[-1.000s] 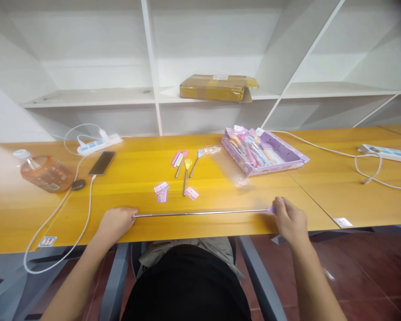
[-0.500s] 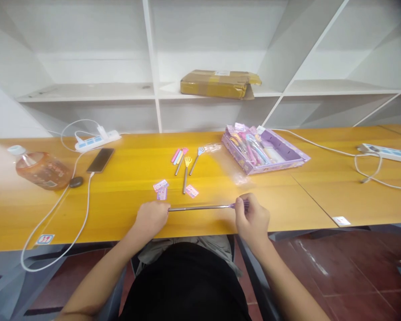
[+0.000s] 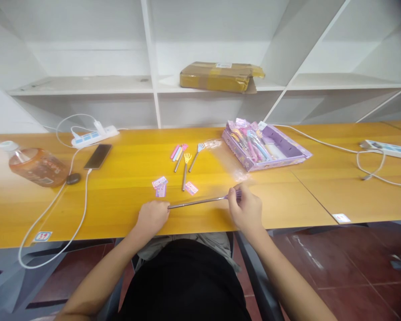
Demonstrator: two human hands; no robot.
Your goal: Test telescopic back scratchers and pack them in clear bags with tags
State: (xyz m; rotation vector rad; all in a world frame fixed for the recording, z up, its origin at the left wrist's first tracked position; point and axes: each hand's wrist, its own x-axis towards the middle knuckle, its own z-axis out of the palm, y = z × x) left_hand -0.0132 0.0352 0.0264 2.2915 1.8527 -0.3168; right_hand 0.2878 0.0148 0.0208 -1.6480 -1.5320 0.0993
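Note:
A telescopic back scratcher (image 3: 198, 202) is stretched out between my hands, its thin metal rod tilted slightly up to the right. My left hand (image 3: 153, 217) is closed around the rod's left end. The purple claw head is in the fingers of my right hand (image 3: 247, 205), which hides part of it. Beyond them on the table lie a yellow back scratcher (image 3: 186, 166), a blue one (image 3: 198, 153) and a pink one (image 3: 182, 154), all short. Several small coloured handle sleeves (image 3: 175, 152) sit beside the pink one. Printed cards (image 3: 191, 188) lie nearer to me.
A purple display box (image 3: 290, 145) with wrapped back scratchers stands at the right rear, clear plastic wrappers (image 3: 214, 143) beside it. On the left are a bottle (image 3: 40, 167), a phone (image 3: 98, 156), a cable and a power strip (image 3: 95, 136). A cardboard box (image 3: 217, 76) rests on the shelf.
My right hand has moved a little left and up, so the rod now slants and its visible length is slightly shorter. My left hand stays closed on its end. The view has shifted slightly.

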